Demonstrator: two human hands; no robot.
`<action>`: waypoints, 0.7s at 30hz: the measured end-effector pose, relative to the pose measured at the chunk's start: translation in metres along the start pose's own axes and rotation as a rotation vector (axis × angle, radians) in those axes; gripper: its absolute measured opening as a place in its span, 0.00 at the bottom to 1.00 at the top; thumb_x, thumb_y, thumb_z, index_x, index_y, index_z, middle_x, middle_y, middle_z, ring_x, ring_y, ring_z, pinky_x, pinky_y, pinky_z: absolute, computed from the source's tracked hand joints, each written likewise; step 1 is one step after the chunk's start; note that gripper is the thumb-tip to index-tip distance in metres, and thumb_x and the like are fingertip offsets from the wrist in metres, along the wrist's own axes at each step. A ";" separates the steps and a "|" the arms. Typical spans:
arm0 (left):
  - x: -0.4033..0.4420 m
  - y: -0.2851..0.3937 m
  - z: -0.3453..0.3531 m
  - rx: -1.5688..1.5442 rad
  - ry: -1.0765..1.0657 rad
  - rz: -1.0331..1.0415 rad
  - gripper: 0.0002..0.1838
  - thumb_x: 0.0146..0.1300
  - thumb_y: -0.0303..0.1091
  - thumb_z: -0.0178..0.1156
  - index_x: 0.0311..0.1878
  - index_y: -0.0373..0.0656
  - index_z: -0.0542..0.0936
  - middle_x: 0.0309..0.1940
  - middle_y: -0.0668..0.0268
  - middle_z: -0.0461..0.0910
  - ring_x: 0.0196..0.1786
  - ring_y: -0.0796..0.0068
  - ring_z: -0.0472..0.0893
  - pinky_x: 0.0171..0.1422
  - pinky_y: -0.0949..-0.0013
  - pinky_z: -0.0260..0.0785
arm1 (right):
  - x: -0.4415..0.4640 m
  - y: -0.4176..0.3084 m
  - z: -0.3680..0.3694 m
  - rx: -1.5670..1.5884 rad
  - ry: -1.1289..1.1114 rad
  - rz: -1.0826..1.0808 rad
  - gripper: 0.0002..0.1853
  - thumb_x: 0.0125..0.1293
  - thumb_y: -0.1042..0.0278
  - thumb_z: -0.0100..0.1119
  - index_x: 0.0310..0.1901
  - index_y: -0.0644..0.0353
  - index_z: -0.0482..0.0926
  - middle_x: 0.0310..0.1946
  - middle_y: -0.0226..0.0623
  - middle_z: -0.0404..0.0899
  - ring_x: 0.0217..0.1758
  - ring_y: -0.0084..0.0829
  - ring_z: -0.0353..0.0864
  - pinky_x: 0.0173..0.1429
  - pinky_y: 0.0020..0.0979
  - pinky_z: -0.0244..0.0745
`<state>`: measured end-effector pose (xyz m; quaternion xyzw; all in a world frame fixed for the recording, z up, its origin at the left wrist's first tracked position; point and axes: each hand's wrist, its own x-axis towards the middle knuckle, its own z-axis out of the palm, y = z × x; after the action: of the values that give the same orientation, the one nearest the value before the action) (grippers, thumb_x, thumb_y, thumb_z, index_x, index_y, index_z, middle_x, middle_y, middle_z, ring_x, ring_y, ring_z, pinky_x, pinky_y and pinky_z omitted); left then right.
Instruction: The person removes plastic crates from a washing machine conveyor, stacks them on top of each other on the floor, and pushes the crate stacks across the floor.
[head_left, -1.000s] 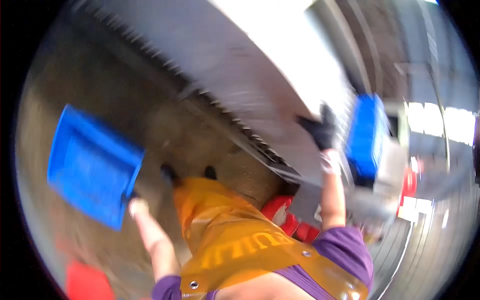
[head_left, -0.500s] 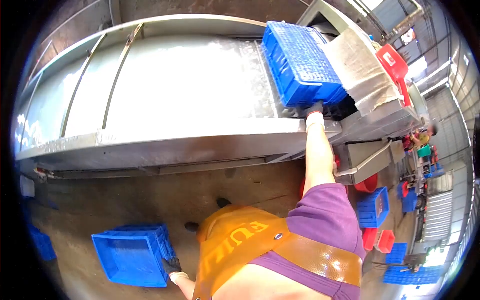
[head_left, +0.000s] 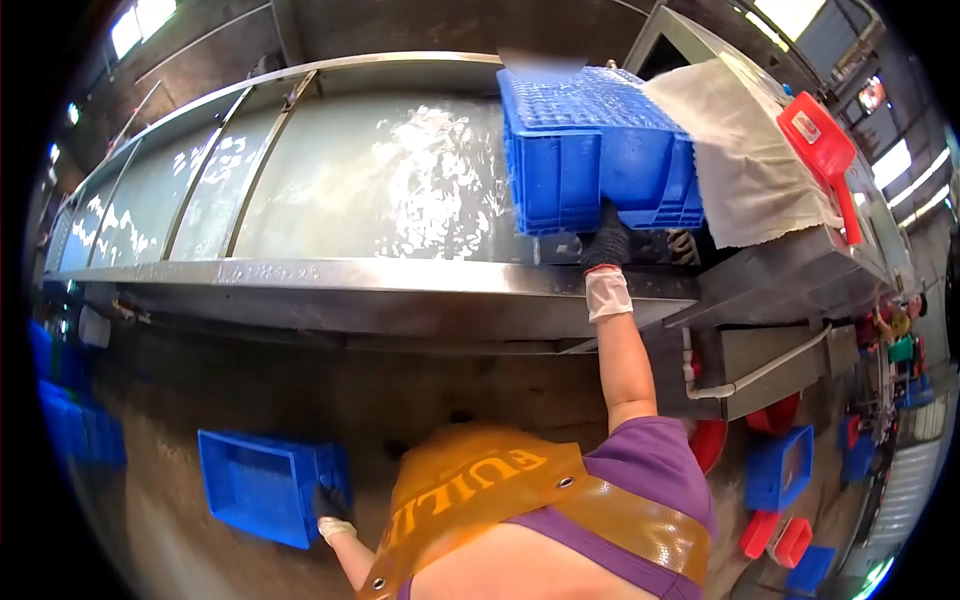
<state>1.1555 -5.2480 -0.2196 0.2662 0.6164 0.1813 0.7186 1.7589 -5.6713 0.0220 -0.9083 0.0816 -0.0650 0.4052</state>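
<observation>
The lettering on my orange apron (head_left: 490, 480) reads "FUIL", its end lost in a fold. My gloved left hand (head_left: 330, 503) is closed on the side of an open blue crate (head_left: 255, 487), low beside me; it looks stiff and fairly light, best taken by the rim. Further out, my right hand (head_left: 608, 240) meets the near edge of an upturned blue crate (head_left: 650, 170), at the right end of the water-filled trough (head_left: 400, 272). Its tips are hidden, so I can't tell their grip. Its wet ribs may slip; I'd trust the edge recess. Beyond, the label on the red scoop (head_left: 825, 145) is too small to read.
</observation>
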 end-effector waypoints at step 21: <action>-0.226 0.150 0.213 0.253 -0.436 1.058 0.30 0.52 0.32 0.63 0.58 0.37 0.64 0.49 0.61 0.71 0.50 0.73 0.71 0.57 0.70 0.64 | -0.253 -0.274 0.079 0.237 -0.021 -1.262 0.27 0.41 0.63 0.68 0.44 0.63 0.70 0.30 0.47 0.76 0.32 0.47 0.78 0.37 0.40 0.74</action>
<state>1.3356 -5.2963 0.0708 0.6528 0.2544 0.3814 0.6031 1.5520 -5.3825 0.1610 -0.7313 -0.4802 -0.2906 0.3875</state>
